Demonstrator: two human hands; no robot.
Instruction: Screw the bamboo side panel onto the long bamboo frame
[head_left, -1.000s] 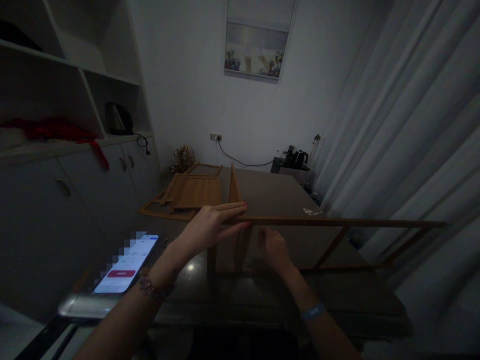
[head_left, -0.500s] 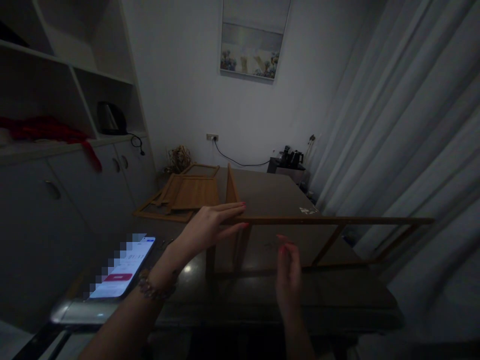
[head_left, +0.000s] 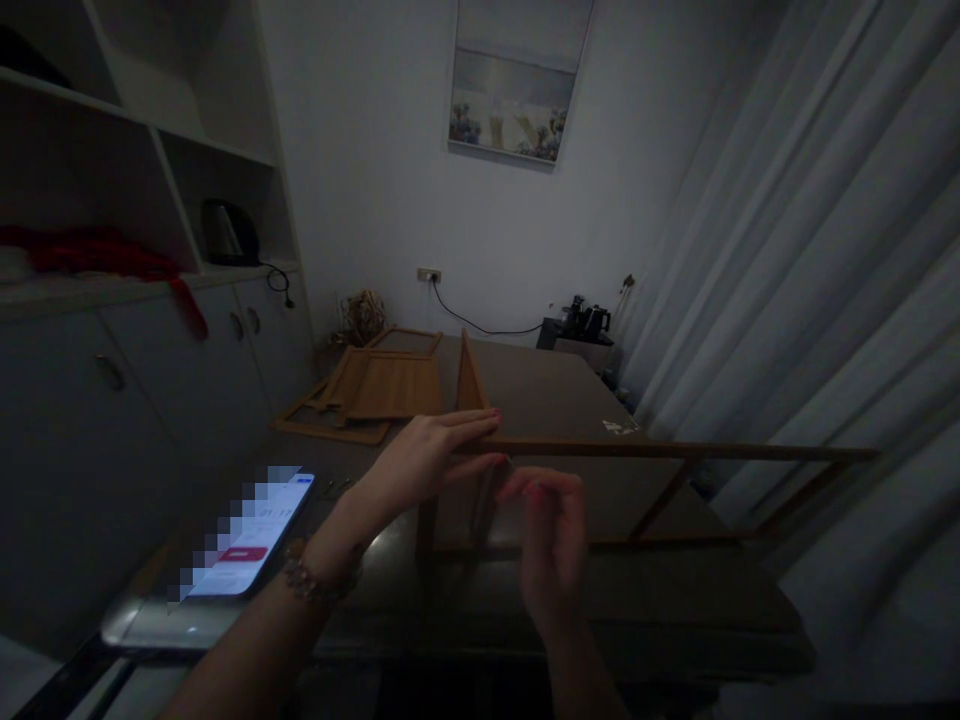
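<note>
Head view: my left hand [head_left: 416, 455] clasps the 9 o'clock end of the ladder-like wooden frame [head_left: 675, 451], thumb below the top rail, fingers above. Frame runs toward 3 o'clock over the worktop [head_left: 532, 385]; wooden board [head_left: 469, 375] upright at 12. Right hand [head_left: 555, 530]: fingers curled just below the rail; can't tell if they hold anything. Step, I judge: bracing and working this corner. Next move wants steady bracing, fine fingertip aim. Versus half a second ago, right fingertips shifted toward 9 o'clock; left grip unchanged.

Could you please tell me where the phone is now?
The phone is at the head view's lower left, beside the bracelet on the left wrist.
</note>
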